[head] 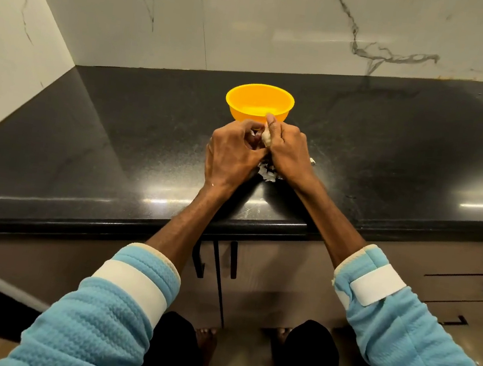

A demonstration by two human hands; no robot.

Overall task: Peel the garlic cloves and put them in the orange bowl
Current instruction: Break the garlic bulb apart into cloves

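An orange bowl [259, 101] stands on the black counter [118, 137], just beyond my hands. My right hand [288, 152] pinches a pale garlic clove [267, 139] between thumb and fingers. Close against it on the left, my left hand [231, 154] has its fingers curled toward the same clove; what they hold is hidden. White bits of garlic skin [267, 174] lie on the counter under my wrists. I cannot see into the bottom of the bowl well enough to tell what it contains.
A small pale piece [312, 161] pokes out on the counter beside my right hand. Marble walls [253, 26] rise behind and to the left. The counter's front edge [259, 224] runs below my forearms, above cabinet doors with black handles [233, 259].
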